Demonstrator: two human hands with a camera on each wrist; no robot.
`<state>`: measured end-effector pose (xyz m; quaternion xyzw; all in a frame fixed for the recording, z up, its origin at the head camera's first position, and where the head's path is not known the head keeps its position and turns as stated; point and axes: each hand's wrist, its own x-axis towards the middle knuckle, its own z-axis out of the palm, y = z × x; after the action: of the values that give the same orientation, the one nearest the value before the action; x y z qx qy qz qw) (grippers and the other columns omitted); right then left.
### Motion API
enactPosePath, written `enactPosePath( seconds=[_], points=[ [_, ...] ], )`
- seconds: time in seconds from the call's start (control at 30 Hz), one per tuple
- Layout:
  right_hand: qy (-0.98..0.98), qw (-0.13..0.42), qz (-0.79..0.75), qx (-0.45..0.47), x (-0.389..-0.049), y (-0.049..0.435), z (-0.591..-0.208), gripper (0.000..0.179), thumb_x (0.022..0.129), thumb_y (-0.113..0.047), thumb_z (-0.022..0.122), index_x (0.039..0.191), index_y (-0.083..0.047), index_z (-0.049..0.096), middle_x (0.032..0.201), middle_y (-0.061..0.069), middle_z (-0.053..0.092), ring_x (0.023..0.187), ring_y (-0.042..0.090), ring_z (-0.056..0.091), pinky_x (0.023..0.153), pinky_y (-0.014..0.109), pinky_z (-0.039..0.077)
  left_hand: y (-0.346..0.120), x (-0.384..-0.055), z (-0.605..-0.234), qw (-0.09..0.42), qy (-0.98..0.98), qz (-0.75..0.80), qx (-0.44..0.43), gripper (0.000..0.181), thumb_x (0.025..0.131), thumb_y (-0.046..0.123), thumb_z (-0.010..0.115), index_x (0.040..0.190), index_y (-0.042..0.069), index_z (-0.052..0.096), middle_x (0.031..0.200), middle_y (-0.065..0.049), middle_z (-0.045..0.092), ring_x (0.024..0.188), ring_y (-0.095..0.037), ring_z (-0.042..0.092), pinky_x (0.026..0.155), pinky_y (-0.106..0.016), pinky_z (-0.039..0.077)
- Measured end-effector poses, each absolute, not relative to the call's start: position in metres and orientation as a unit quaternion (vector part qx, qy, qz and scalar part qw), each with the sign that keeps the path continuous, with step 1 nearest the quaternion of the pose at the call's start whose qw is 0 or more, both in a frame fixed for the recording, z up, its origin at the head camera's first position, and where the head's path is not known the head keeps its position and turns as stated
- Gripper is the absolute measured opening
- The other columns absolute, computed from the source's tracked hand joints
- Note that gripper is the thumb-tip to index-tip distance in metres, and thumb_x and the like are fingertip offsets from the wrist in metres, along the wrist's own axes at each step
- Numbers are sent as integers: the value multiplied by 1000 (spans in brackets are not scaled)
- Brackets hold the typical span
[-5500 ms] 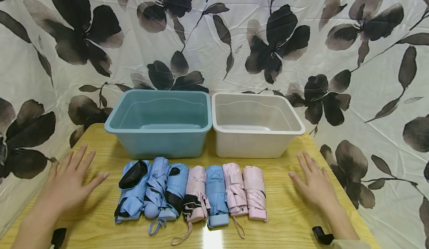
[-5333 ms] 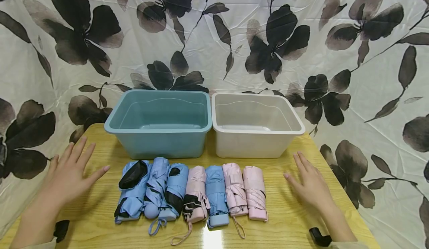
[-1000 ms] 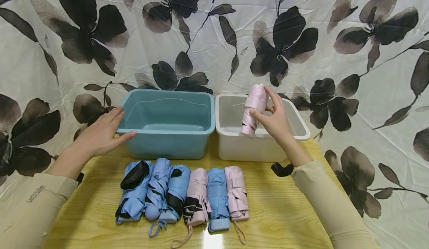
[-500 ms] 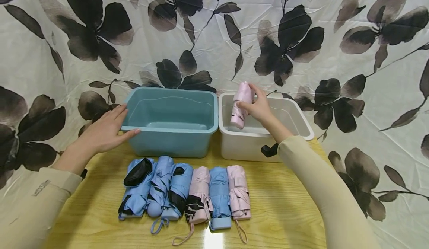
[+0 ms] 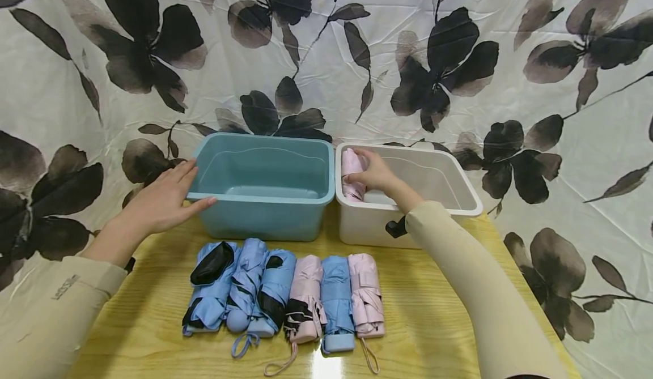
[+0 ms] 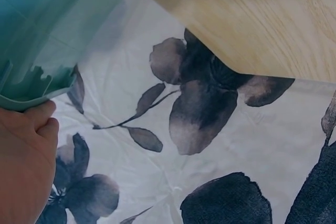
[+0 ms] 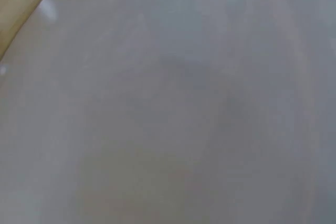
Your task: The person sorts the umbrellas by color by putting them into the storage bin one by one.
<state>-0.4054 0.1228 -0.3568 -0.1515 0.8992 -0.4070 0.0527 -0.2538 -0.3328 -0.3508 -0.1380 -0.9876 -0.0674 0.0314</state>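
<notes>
Resting with fingers (image 5: 179, 174) extended, the left hand (image 5: 159, 200) touches the teal bin (image 5: 260, 220); six folded umbrellas (image 5: 278, 282) line the tabletop (image 5: 423, 299); at left in the white bin (image 5: 367, 229), a pink umbrella (image 5: 351, 166) is gripped by the right hand (image 5: 378, 175).

Down goes the rolled pale-pink fabric umbrella (image 5: 350, 165), the right-hand grip (image 5: 376, 174) lowering it inside the white rectangular plastic bin (image 5: 364, 226)!

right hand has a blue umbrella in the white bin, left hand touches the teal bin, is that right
Not quite: the umbrella in the right hand is pink, not blue, as the head view shows. It is in the white bin, and the left hand touches the teal bin.
</notes>
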Motion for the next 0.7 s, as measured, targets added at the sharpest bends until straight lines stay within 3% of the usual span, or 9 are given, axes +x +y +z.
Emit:
enactPosePath(
  seconds=[0.13,0.27,0.47,0.7],
  points=[
    [910,62,-371,-173,-407,122,-361,87,84,-17,85,159,-6,41,156,24,42,128,35,48,68,32,58,-333,-255,-352,35,-987,-64,-142,100,103,61,51,157,-17,21,167,-35,11,154,-52,14,125,-64,14],
    [916,91,-354,-168,-406,123,-365,87,86,-17,84,159,-5,39,150,27,44,117,37,54,57,33,59,-333,-256,-352,36,-987,-62,-145,100,103,61,51,158,-17,20,167,-35,11,154,-52,14,125,-64,14],
    [921,136,-322,-173,-405,122,-370,86,86,-19,83,159,-6,39,129,26,53,99,30,58,58,35,61,-331,-256,-349,39,-987,-59,-146,100,103,61,51,158,-17,20,167,-36,13,154,-52,15,124,-65,16],
    [923,162,-295,-189,-405,120,-372,84,86,-16,79,159,-7,39,130,26,51,98,29,56,57,28,55,-331,-253,-349,33,-987,-62,-144,100,104,61,51,158,-17,20,167,-36,12,154,-52,14,124,-64,15]
  ],
)
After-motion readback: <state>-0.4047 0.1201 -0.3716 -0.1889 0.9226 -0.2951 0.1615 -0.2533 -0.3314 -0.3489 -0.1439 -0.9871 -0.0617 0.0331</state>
